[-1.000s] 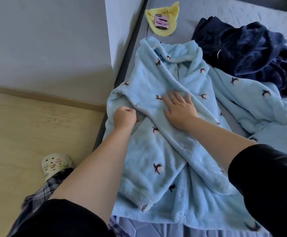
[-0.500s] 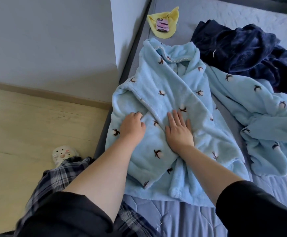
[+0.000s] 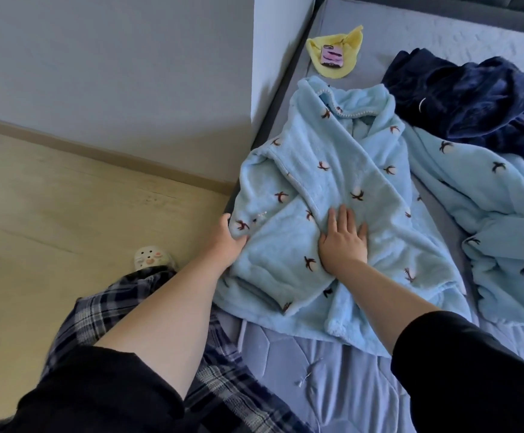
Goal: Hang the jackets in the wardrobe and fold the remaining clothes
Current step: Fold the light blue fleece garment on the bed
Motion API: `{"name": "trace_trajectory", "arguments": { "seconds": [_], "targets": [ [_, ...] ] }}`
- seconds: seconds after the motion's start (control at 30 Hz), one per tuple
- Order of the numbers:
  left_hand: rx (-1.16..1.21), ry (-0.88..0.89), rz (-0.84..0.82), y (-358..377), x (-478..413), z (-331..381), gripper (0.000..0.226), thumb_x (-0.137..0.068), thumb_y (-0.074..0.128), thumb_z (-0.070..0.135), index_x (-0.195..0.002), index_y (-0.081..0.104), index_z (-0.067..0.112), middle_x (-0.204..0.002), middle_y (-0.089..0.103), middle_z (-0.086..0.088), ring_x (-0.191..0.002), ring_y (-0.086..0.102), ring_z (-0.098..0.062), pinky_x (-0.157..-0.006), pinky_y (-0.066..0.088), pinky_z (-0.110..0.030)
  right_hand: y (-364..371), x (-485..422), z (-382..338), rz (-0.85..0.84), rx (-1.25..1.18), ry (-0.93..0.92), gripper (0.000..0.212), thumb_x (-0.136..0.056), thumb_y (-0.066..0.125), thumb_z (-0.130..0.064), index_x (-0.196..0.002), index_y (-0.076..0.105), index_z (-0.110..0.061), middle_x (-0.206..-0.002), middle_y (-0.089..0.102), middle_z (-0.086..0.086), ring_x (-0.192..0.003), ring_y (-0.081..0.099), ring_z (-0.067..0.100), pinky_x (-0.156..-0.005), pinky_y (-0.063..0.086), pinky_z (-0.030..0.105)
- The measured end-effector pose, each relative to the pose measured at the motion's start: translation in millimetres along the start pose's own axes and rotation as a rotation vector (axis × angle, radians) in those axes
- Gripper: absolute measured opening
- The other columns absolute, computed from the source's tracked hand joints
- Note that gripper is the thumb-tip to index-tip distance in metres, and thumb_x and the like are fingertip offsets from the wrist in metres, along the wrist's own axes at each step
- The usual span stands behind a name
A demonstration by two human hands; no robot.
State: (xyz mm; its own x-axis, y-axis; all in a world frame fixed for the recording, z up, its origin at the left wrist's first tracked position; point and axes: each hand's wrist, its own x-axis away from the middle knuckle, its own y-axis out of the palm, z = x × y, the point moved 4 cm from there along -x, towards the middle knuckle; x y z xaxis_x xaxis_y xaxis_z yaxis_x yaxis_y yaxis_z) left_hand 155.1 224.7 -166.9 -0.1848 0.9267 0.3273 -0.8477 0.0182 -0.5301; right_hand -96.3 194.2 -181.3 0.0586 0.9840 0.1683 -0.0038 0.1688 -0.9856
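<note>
Two hands are laid on the light blue fleece top (image 3: 326, 189), which is spread on the bed (image 3: 332, 385) near its left edge. The right hand (image 3: 343, 242) is pressed flat on the middle, fingers straight and slightly apart; the left hand (image 3: 226, 242) is curled round the side fold. The folding step is judged to be in hand; next, the lower part should probably be brought up toward the collar.

Bed (image 3: 332, 385) — fleece garments (image 3: 326, 189), yellow cloth (image 3: 351, 62)
</note>
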Motion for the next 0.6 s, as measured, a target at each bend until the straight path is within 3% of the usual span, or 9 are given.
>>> {"name": "trace_trajectory", "arguments": {
  "seconds": [0.1,0.17,0.23,0.33,0.4,0.47,0.53,0.6],
  "targets": [
    [0.074,-0.024,-0.184,-6,12,-18,0.061,-0.086,0.067,0.037,-0.138,0.038,0.023,-0.12,0.056,0.004,-0.107,0.055,-0.018,-0.088,0.044,-0.03,0,1,-13,-0.03,0.004,0.043,0.063,-0.095,0.016,-0.031,-0.152,-0.003,-0.014,-0.16,-0.006,0.009,-0.146,-0.009,0.024,-0.116,-0.002,0.05],
    [0.046,-0.085,-0.226,-10,14,-30,0.048,-0.089,0.064,0.029,-0.132,0.045,0.022,-0.113,0.061,0.001,-0.098,0.058,-0.016,-0.084,0.046,-0.031,1,6,-21,-0.002,-0.022,0.032,0.062,-0.095,0.015,-0.031,-0.152,0.001,-0.012,-0.16,-0.002,0.01,-0.146,-0.006,0.024,-0.116,0.0,0.05],
    [-0.014,-0.132,-0.211,-14,16,-39,0.029,-0.094,0.056,0.02,-0.123,0.052,0.019,-0.107,0.063,-0.003,-0.087,0.058,-0.014,-0.076,0.046,-0.03,2,15,-27,0.035,-0.027,-0.012,0.063,-0.094,0.014,-0.033,-0.152,0.003,-0.011,-0.16,0.002,0.009,-0.146,-0.003,0.024,-0.117,0.001,0.049],
    [-0.293,-0.106,-0.105,-21,22,-41,0.037,-0.096,0.047,0.011,-0.133,0.047,0.015,-0.127,0.057,-0.01,-0.105,0.057,-0.025,-0.086,0.046,-0.036,5,26,-29,0.016,-0.015,-0.085,0.065,-0.094,0.015,-0.037,-0.153,0.003,-0.014,-0.16,0.001,0.008,-0.146,-0.003,0.023,-0.118,0.002,0.048],
    [-0.462,0.02,0.056,-30,27,-30,0.042,-0.097,0.045,0.014,-0.139,0.043,0.019,-0.13,0.054,-0.008,-0.112,0.054,-0.026,-0.089,0.047,-0.037,1,26,-30,-0.026,-0.031,-0.153,0.065,-0.094,0.018,-0.042,-0.153,0.003,-0.019,-0.16,-0.001,0.008,-0.147,-0.004,0.023,-0.117,0.001,0.049],
    [-0.425,0.197,0.157,-32,31,-11,0.037,-0.1,0.042,0.023,-0.136,0.045,0.019,-0.127,0.053,-0.006,-0.104,0.054,-0.02,-0.083,0.046,-0.034,-8,28,-27,0.008,-0.112,-0.21,0.066,-0.094,0.024,-0.047,-0.153,0.005,-0.024,-0.161,-0.003,0.007,-0.147,-0.005,0.022,-0.117,-0.002,0.049],
    [-0.356,0.369,0.152,-24,36,10,0.04,-0.1,0.041,0.029,-0.138,0.043,0.019,-0.131,0.047,-0.002,-0.101,0.047,-0.013,-0.079,0.037,-0.025,-12,41,-20,0.085,-0.18,-0.23,0.067,-0.093,0.031,-0.047,-0.153,0.009,-0.026,-0.161,-0.002,0.005,-0.148,-0.004,0.021,-0.116,-0.005,0.047],
    [-0.391,0.544,0.102,-8,43,29,0.046,-0.099,0.043,0.031,-0.143,0.037,0.018,-0.141,0.037,-0.001,-0.116,0.042,-0.015,-0.088,0.033,-0.023,0,60,-19,0.047,-0.123,-0.263,0.067,-0.094,0.032,-0.043,-0.153,0.01,-0.021,-0.161,-0.002,0.004,-0.148,-0.006,0.019,-0.118,-0.005,0.047]
  ]
}}
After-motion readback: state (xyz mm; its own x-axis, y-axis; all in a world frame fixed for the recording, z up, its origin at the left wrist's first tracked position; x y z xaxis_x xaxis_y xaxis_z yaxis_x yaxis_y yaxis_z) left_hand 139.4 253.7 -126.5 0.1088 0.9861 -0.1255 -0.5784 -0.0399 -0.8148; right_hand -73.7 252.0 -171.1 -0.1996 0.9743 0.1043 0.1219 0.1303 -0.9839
